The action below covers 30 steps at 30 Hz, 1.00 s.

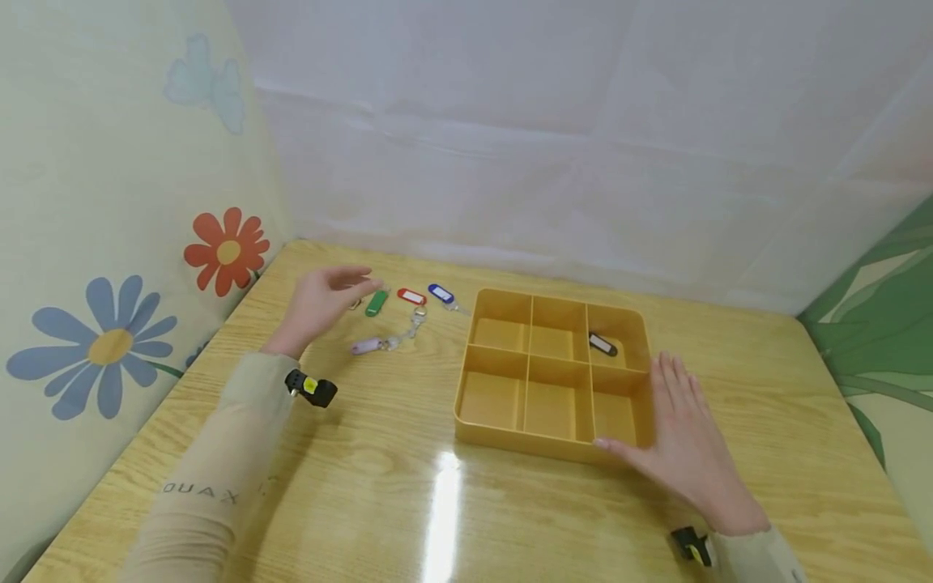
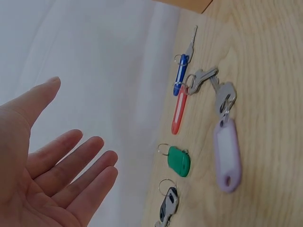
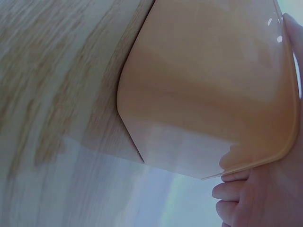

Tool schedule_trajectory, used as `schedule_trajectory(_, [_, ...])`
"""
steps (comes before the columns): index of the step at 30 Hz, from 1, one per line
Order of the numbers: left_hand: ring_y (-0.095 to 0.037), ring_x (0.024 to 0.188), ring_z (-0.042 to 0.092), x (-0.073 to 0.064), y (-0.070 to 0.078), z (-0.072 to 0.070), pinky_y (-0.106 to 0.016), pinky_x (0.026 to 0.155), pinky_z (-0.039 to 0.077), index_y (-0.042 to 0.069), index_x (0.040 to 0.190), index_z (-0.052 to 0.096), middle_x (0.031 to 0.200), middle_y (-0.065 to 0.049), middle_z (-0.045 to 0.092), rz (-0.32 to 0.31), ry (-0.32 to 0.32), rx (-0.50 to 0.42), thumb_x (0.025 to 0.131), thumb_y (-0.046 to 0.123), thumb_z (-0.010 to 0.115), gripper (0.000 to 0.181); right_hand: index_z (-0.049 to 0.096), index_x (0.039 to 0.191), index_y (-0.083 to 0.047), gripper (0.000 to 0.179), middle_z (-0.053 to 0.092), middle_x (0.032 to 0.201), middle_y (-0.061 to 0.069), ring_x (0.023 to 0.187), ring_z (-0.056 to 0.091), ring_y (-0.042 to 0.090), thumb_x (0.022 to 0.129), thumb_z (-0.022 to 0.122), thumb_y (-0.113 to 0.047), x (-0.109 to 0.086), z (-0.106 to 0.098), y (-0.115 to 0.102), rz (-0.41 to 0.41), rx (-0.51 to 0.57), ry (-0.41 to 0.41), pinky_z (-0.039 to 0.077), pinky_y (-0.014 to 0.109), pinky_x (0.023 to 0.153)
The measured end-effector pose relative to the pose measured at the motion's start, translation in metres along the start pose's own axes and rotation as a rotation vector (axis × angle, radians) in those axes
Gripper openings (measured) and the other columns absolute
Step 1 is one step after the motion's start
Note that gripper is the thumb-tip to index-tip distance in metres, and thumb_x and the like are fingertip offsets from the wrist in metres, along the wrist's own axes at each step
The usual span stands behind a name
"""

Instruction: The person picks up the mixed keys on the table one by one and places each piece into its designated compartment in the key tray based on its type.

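My left hand hovers over the table's back left with fingers extended and nothing held. Closest to it lies a green key tag; a key with a black head shows in the left wrist view. Farther right are a red key tag and a blue key tag, and in front a lilac key tag with its key. My right hand rests against the front right corner of a yellow divided tray, fingers straight along its side, thumb at the front rim. A black key tag lies in the back right compartment.
The wooden table meets a white cloth backdrop behind the tray. On the left stands a panel with printed flowers, and on the right one with green leaves.
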State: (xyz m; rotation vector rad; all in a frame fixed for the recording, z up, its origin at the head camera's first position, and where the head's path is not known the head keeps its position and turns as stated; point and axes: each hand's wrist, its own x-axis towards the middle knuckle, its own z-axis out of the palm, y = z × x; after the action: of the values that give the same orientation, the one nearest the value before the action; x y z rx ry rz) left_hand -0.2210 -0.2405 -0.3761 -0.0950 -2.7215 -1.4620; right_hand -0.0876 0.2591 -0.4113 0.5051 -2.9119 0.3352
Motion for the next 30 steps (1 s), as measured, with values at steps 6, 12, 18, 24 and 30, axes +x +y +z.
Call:
schedule_trajectory(6, [-0.032,0.121,0.058,0.004,0.0,-0.008,-0.053,0.097,0.049,0.01,0.14,0.062,0.136,-0.012,0.063,-0.006,0.004,0.031,0.092,0.06,0.067,0.069,0.002,0.158,0.008,0.126,-0.003,0.166,0.022,0.152,0.004,0.043,0.085,0.066,-0.072,0.001,0.001,0.001,0.002,0.003,0.0,-0.002,0.047,0.122])
schedule_trajectory(12, [-0.035,0.121,0.058,0.009,-0.001,-0.015,-0.054,0.095,0.05,0.007,0.137,0.062,0.137,-0.014,0.061,0.0,0.017,0.052,0.093,0.058,0.068,0.067,0.006,0.158,0.01,0.126,-0.003,0.166,0.024,0.152,0.0,0.041,0.084,0.066,-0.073,0.002,0.0,0.0,0.016,0.004,-0.022,-0.004,0.045,0.122])
schedule_trajectory(18, [-0.038,0.121,0.057,0.016,-0.002,-0.024,-0.055,0.095,0.05,0.004,0.138,0.06,0.138,-0.017,0.059,-0.01,0.012,0.075,0.093,0.055,0.069,0.069,0.002,0.158,0.008,0.127,-0.005,0.166,0.022,0.152,0.001,0.041,0.084,0.065,-0.074,0.002,0.0,0.0,0.02,0.008,-0.025,-0.003,0.046,0.122])
schedule_trajectory(24, [-0.039,0.121,0.057,0.026,-0.003,-0.03,-0.055,0.094,0.05,0.001,0.139,0.057,0.14,-0.02,0.057,-0.015,-0.013,0.092,0.096,0.049,0.069,0.066,-0.002,0.158,0.006,0.127,-0.007,0.166,0.021,0.152,0.002,0.042,0.085,0.065,-0.073,0.001,0.001,0.0,0.021,0.011,-0.024,-0.003,0.046,0.122])
schedule_trajectory(30, [-0.04,0.124,0.053,0.035,-0.007,-0.033,-0.057,0.096,0.048,0.0,0.141,0.055,0.139,-0.022,0.055,-0.038,-0.044,0.144,0.097,0.049,0.068,0.067,-0.002,0.158,0.006,0.127,-0.007,0.166,0.021,0.152,0.001,0.041,0.085,0.065,-0.074,0.001,0.002,0.0,0.022,0.004,-0.022,-0.002,0.046,0.122])
